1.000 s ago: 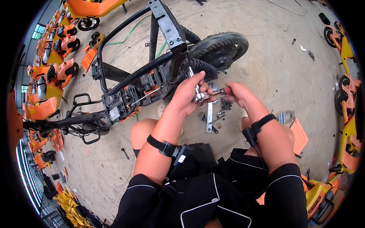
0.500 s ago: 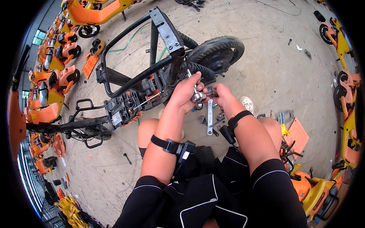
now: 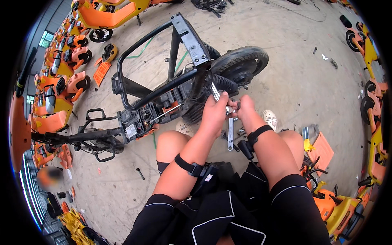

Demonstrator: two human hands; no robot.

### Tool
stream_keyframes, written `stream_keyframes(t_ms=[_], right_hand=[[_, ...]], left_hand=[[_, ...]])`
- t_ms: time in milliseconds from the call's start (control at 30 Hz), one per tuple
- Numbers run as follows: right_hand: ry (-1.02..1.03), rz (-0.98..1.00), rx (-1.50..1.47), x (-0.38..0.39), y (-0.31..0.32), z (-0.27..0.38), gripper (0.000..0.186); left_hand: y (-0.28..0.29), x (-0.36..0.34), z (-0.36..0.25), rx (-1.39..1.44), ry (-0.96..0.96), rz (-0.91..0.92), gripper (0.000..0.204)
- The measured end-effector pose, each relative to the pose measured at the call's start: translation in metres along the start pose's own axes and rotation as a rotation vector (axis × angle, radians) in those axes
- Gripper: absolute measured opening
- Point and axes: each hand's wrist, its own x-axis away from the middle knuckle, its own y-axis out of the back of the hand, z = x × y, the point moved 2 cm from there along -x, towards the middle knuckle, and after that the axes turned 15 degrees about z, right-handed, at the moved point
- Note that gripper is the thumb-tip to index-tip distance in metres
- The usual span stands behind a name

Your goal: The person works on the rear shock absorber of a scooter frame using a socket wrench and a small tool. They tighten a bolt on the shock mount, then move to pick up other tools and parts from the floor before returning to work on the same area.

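In my left hand (image 3: 216, 109) is a silver ratchet wrench (image 3: 215, 90), its handle sticking up past my thumb and its head toward my right hand. My right hand (image 3: 245, 108) is closed, its fingertips pinching a small dark metal piece (image 3: 237, 105) against the ratchet's head; whether it is a socket cannot be made out. Just beyond both hands stands a stripped black scooter frame (image 3: 191, 41) with its rear wheel (image 3: 241, 69) and coil shock absorber (image 3: 223, 83). Below my hands a silver combination wrench (image 3: 230, 134) lies among small metal parts, partly hidden by my hands.
A dark bolt-like rod (image 3: 140, 173) lies on the concrete at the left. Orange panels (image 3: 321, 152) and a yellow-handled tool (image 3: 308, 144) lie right of my knee. Rows of orange and yellow scooters (image 3: 61, 118) line both sides.
My view has shifted, so the frame appears slightly lower and farther right. My hands stay together, with the left wrist turned more over the ratchet wrench.
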Motion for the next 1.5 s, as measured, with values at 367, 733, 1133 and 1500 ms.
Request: stream_keyframes(t_ms=[367,733,1133,1500], right_hand=[[-0.062,0.200,0.271,0.025,0.022,0.015,0.009],[-0.136,0.320,0.353,0.024,0.003,0.018,0.010],[-0.234,0.370,0.613,0.036,0.007,0.019,0.024],[-0.499,0.651,0.734,0.069,0.002,-0.055,0.033]], left_hand=[[0.000,0.001,-0.003,0.024,0.034,0.025,0.024],[0.008,-0.004,-0.005,-0.027,0.029,0.026,0.026],[0.005,-0.005,-0.014,0.097,0.095,0.034,0.028],[0.025,0.014,-0.027,-0.026,0.071,0.197,0.037]])
